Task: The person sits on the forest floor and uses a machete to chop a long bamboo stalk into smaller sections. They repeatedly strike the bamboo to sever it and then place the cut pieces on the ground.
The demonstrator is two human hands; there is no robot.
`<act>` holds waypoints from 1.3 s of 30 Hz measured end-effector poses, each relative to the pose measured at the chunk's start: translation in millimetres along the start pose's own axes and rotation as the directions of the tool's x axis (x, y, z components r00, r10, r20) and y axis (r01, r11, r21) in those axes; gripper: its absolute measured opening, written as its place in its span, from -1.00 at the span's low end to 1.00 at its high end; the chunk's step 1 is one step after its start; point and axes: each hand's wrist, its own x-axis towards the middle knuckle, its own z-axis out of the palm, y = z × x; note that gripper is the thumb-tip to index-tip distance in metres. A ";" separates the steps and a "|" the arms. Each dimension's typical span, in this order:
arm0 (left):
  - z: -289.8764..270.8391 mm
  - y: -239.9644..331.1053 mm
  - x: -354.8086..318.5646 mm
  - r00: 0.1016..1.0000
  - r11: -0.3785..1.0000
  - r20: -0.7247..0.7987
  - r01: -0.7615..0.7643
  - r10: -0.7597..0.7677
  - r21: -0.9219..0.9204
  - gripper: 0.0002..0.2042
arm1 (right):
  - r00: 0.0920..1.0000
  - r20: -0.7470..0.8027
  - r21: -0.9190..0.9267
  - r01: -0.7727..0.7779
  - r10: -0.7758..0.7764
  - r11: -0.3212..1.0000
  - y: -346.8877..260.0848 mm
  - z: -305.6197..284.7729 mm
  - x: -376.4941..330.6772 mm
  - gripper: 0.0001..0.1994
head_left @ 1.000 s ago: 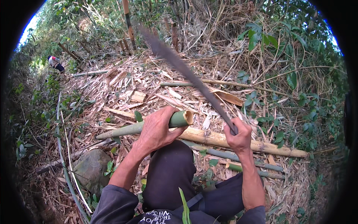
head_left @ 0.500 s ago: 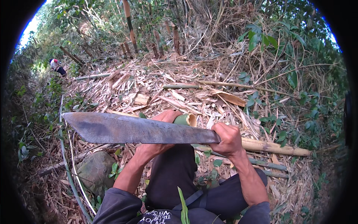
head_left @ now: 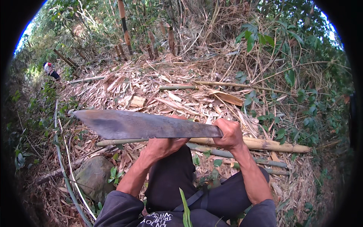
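Note:
A broad machete (head_left: 147,125) with a dark, worn blade lies across the front of me, its wide tip toward the left. My right hand (head_left: 228,134) is closed around its handle, which the fingers cover. Behind the blade is my left hand (head_left: 164,146), palm side and wrist below the blade's lower edge and a bit of the fingers above its upper edge. It looks curled, but the blade hides what it grips. The green bamboo piece is out of sight now. My bent knees are under both arms.
A long yellowish bamboo pole (head_left: 276,145) lies crosswise beyond my knees, with thinner green stalks (head_left: 272,163) beside it. A grey rock (head_left: 93,178) sits at left. Dry bamboo sheaths (head_left: 132,101) litter the ground. Cut bamboo stumps (head_left: 171,39) stand farther off. Another person (head_left: 51,70) is far left.
The machete has shifted slightly right and tilted, showing more blade face. The green bamboo piece by my left hand has gone from sight behind the blade. The whole view has shifted slightly.

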 end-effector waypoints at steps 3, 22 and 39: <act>-27.8 21.7 5.2 0.992 0.999 -0.123 -0.023 0.028 0.041 -0.55 | 0.796 0.068 -0.025 -0.602 0.602 0.798 52.6 -4.3 -19.7 -0.85; -17.5 4.0 47.2 0.990 0.994 0.095 0.106 -0.103 -0.035 -0.61 | 0.941 -0.164 0.055 -0.292 0.297 0.955 -37.9 -16.2 8.4 -0.86; -39.5 -6.1 27.7 0.973 0.996 0.226 -0.030 0.050 -0.088 -0.56 | 0.995 -0.020 -0.015 0.093 -0.093 0.996 -25.6 -17.8 11.9 -0.73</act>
